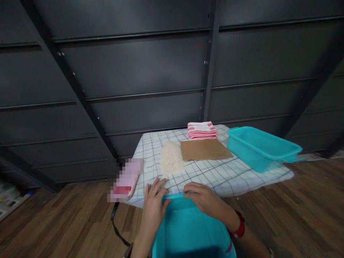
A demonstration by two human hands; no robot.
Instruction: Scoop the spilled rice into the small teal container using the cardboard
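My left hand (154, 202) and my right hand (204, 199) both grip the far rim of a turquoise plastic tub (188, 229) held close to me, fingers curled over its edge. Just beyond the tub lies a white checked cloth (215, 172) spread on the floor. A heap of white rice (171, 157) sits on the cloth in front of my hands. A flat piece of brown cardboard (204, 149) lies to the right of the rice.
A second turquoise tub (262, 147) stands on the cloth's right side. A folded red-and-white striped towel (202, 130) lies at the back. A blurred pink object (126, 179) rests at the cloth's left edge. A dark metal wall rises behind; wooden floor surrounds the cloth.
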